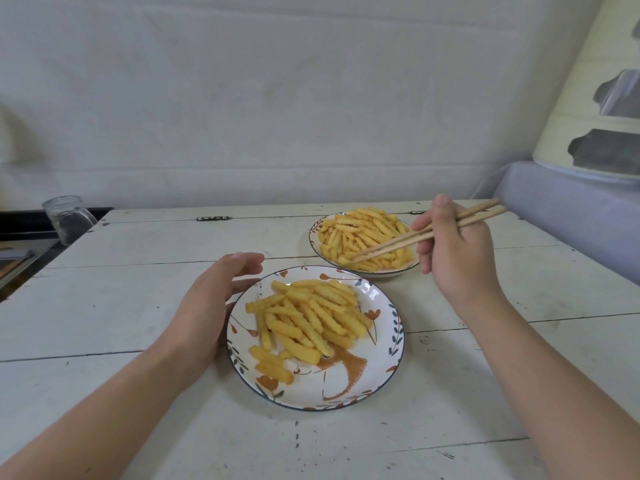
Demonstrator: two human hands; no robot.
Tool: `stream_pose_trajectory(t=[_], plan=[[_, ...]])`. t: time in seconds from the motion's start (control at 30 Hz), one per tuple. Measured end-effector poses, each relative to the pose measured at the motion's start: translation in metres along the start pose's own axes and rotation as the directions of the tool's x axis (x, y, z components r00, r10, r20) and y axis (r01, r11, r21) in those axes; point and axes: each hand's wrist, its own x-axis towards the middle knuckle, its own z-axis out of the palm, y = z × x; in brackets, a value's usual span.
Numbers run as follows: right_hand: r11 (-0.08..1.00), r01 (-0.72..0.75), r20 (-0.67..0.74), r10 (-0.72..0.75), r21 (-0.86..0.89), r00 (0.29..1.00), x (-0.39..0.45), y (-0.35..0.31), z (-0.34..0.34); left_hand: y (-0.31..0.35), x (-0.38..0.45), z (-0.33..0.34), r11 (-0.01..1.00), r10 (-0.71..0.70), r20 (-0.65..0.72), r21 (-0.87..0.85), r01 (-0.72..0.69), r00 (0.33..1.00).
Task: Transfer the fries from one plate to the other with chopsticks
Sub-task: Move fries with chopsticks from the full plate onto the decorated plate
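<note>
Roughly midway, both floral plates hold crinkle fries while the right hand (pixel 450 251) pinches wooden chopsticks (pixel 415 237) over the far plate (pixel 313 237), left hand (pixel 211 306) relaxed.

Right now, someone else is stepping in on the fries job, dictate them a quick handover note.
Right hand grips the chopsticks, tips down in the fries on the far plate; whether a fry is pinched cannot be told.
Left hand is open, resting against the near plate rim.
Both plates hold fries: far pile, near pile.
Done: unclear how many have crossed.
Left: lift a fry, carry it over, repeat until one plate is empty.
</note>
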Motion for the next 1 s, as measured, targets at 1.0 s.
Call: stream_pose_trajectory(t=[1.0], plan=[[1.0,-0.008,-0.143,0.004,-0.029,0.99,-0.006,0.007,0.025,0.0,0.0,0.0,1.0,-0.01,-0.008,-0.002,0.01,1.0]])
